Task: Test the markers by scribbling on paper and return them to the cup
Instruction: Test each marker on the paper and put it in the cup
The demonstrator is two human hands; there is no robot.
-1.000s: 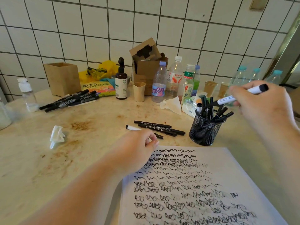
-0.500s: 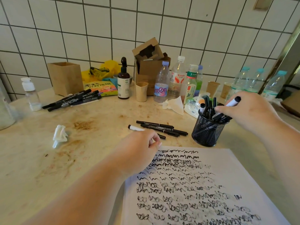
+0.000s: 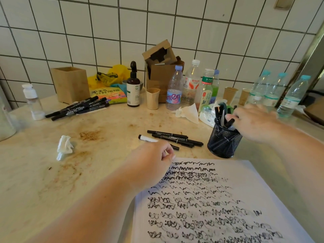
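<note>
On the worktop (image 3: 43,172) the paper (image 3: 219,199) lies nearest, with the mesh cup (image 3: 223,141) of markers just behind its far edge. Loose markers (image 3: 173,137) lie left of the cup. Bottles (image 3: 189,85) and a cardboard box (image 3: 163,74) stand behind against the wall, more markers (image 3: 78,108) far left.

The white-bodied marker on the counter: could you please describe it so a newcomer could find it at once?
Start at the black mesh cup beside the scribbled paper. Left of it lies a cluster of markers; the white-bodied marker is nearest the left hand, the only white one among black ones.
</note>
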